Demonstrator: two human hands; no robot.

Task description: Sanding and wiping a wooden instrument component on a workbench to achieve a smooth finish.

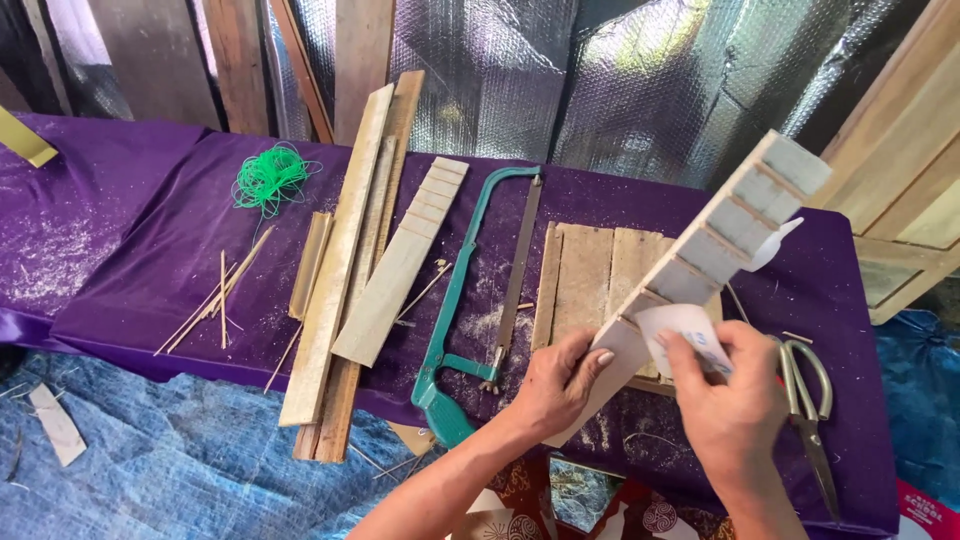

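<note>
Fingers of the left hand (562,385) close on the low end of a notched wooden strip (715,262), its long axis rising up and rightward. Right hand (735,400) pinches sandpaper (685,325) against it, just beside the scissors (808,400).
</note>
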